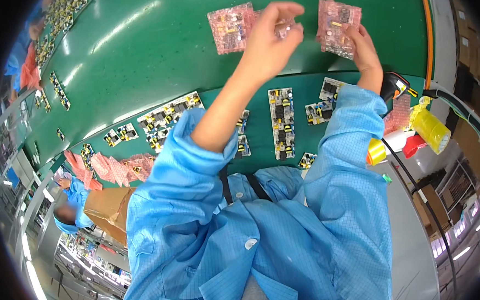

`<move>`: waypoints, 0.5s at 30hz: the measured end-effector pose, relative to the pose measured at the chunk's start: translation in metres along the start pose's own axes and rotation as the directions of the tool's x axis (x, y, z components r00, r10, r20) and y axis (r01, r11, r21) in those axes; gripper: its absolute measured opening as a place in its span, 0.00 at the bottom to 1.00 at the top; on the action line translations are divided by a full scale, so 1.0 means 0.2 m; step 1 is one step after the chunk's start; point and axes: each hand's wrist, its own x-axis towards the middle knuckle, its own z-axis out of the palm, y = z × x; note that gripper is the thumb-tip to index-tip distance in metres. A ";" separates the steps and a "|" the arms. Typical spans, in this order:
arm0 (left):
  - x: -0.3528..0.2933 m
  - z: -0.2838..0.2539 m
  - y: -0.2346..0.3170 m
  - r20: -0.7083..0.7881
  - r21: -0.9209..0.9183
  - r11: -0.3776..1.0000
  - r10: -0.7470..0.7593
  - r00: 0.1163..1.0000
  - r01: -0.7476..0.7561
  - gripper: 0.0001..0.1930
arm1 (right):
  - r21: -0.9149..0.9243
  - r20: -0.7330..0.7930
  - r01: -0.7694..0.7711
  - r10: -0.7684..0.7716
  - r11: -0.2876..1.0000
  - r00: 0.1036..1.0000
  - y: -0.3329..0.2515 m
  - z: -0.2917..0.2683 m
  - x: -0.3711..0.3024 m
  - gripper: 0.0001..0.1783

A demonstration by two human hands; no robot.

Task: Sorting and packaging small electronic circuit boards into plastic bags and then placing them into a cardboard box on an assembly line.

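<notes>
I see the left hand (pixel 265 44) up over the shiny green table (pixel 164 41). Its thumb and fingers are bent, with a gap between the tips, and I can't see them hold anything. Just to its left lies a flat pink bubble-wrap pack (pixel 228 29) with a circuit board showing through. A small bit of clear pink wrap (pixel 283 28) shows behind the hand; I can't tell if they touch.

The right hand (pixel 367 53) holds a see-through pink bubble pouch (pixel 335 24) with a board inside. I see the thumb on top at its right edge; the other fingers are hidden from me.

Nearer the body, I see a long strip of bare circuit boards (pixel 282 122) between the arms. A fat yellow plastic roll (pixel 432 130) is past the right sleeve (pixel 345 134).
</notes>
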 end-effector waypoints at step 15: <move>-0.36 -0.80 0.18 0.517 -0.080 0.648 -0.623 0.587 0.758 0.36 | -0.375 0.884 0.063 0.336 0.925 0.326 -0.14 0.98 -0.40 0.39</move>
